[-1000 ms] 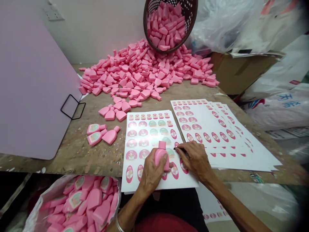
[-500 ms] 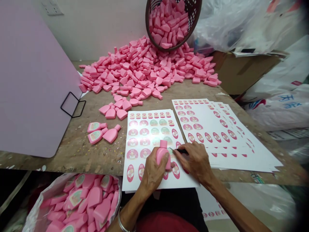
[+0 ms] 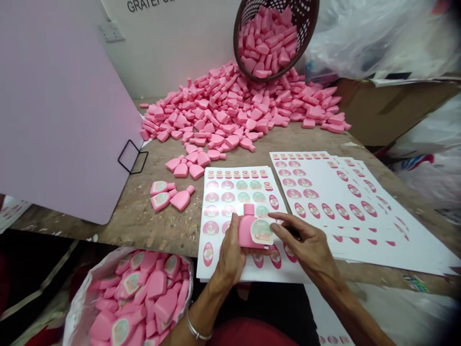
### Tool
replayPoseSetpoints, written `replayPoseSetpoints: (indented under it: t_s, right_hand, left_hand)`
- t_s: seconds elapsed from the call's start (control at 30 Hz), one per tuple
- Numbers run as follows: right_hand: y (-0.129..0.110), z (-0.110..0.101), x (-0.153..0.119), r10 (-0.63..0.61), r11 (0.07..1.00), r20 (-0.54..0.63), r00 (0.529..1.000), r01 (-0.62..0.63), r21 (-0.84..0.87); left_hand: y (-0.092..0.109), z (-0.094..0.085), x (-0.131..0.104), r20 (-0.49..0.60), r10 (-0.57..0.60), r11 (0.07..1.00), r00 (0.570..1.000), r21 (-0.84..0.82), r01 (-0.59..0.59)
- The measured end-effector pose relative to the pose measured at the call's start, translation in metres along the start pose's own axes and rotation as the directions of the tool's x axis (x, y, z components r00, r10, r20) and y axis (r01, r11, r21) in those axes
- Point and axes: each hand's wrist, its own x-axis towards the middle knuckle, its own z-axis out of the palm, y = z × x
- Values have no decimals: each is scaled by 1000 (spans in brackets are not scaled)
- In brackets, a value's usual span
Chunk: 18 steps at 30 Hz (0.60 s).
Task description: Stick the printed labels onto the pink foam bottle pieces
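Observation:
A small pink plastic bottle [image 3: 246,233] stands upright in my left hand [image 3: 230,257], which is closed around its side above a sheet of stickers [image 3: 236,274]. Across the bottle's right part lies a pale green label sticker [image 3: 262,232], its right edge jutting past the bottle. My right hand [image 3: 306,245] has thumb and forefinger at that edge, closed on the sticker. A thin black tool [image 3: 296,234] is tucked in the same hand, mostly hidden by the fingers. Whether the sticker is fully pressed down cannot be seen.
A heap of pink bottles [image 3: 216,110] spills from a tipped brown basket [image 3: 236,43]. Labelled bottles [image 3: 161,199] lie left of the sheet. More sticker sheets [image 3: 320,180] spread to the right. A white sack [image 3: 81,298] of bottles stands below the table edge, near a pink board [image 3: 72,120].
The green sticker has come off the sheet and is now against the bottle front. The black tool has shifted back into my right hand. The whole view has swung left.

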Motion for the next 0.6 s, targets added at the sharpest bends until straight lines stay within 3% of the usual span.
replayPoseSetpoints:
  t_s: [0.2, 0.43, 0.6]
  right_hand:
    - [-6, 16, -3, -66, 997, 36, 997, 65, 39]
    - [-7, 17, -4, -263, 960, -10, 965, 261, -101]
    - [-6, 18, -4, -324, 938, -19, 946, 318, -140]
  left_hand:
    - [10, 3, -6, 80, 33, 999, 996, 31, -35]
    - [11, 1, -6, 85, 56, 998, 995, 35, -59]
    - [11, 2, -5, 78, 45, 998, 996, 40, -48]
